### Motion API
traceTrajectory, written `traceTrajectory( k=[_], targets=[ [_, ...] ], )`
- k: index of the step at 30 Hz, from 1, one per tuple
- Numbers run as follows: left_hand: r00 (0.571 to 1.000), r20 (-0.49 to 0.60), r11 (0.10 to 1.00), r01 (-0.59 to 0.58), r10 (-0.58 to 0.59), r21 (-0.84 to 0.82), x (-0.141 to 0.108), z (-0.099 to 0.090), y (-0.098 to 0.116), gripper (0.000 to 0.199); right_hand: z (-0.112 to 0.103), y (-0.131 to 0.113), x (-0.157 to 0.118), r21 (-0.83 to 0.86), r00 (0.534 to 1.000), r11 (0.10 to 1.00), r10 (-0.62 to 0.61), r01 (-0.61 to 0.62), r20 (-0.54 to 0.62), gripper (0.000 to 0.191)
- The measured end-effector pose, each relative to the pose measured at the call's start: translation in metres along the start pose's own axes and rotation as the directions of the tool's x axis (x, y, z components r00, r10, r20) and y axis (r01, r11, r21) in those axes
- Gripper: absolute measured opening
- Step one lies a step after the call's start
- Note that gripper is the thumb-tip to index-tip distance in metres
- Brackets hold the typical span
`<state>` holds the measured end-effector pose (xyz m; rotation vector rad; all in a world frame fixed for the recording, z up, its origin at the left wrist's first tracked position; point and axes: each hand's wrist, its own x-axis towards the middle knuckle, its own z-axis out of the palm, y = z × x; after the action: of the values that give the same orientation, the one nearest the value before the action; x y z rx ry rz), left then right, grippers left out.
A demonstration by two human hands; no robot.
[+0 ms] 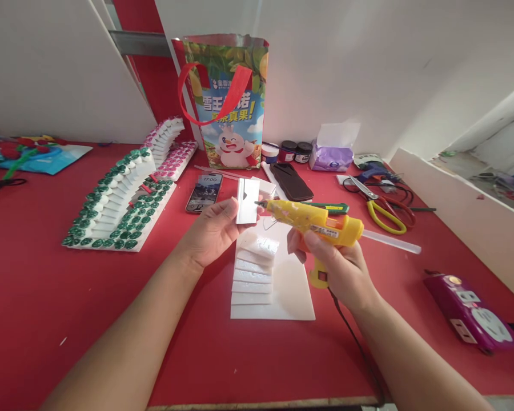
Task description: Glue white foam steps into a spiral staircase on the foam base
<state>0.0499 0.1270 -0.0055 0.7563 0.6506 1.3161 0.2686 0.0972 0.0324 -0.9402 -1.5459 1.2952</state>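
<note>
Phone (204, 192): "17:00"; bag (240, 127): "雪王", "诺", "真果!".

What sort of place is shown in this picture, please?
Probably a small craft workspace: the right hand holds a yellow glue gun, scissors lie beyond it, and a white, green-trimmed stair-like model stands on the red table.

The glue gun (300, 216) is smooth plastic (blotched along its barrel), its glue stick (392, 241) translucent. The white strips (253, 278) look smooth, with glossy streaks. The scissors (368, 192) pair metal blades with 2 plastic handles. Shiny plastic film (332, 159) wraps the paper tissues (338, 135); the tabletop (188, 348) has a soft sheen.
</note>
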Motion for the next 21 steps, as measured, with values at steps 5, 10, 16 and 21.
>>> traceTrajectory(
  k=[5, 10, 16, 21],
  targets=[
    [0.999, 0.038, 0.998, 0.034, -0.035, 0.045, -0.0035, -0.0018, -0.0020, 0.019, -0.0040, 0.0054, 0.0007, 0.029, 0.996, 0.997, -0.069, 0.071, -0.065, 0.032],
    [0.993, 0.101, 0.992, 0.056, -0.067, 0.111, -0.0053, 0.0017, -0.0008, 0.025, -0.0033, 0.0054, -0.0007, -0.003, 0.994, 0.999, -0.049, 0.049, -0.096, 0.034],
    [0.986, 0.143, 0.991, 0.066, -0.082, 0.112, -0.0049, 0.0028, -0.0007, 0.027, 0.0001, 0.0003, 0.0004, -0.006, 0.994, 0.999, -0.053, 0.052, -0.096, 0.036],
    [0.981, 0.167, 0.991, 0.082, -0.099, 0.106, -0.0048, 0.0007, -0.0007, 0.023, 0.0011, 0.0005, 0.0007, -0.001, 0.993, 0.998, -0.066, 0.066, -0.095, 0.034]
  ],
)
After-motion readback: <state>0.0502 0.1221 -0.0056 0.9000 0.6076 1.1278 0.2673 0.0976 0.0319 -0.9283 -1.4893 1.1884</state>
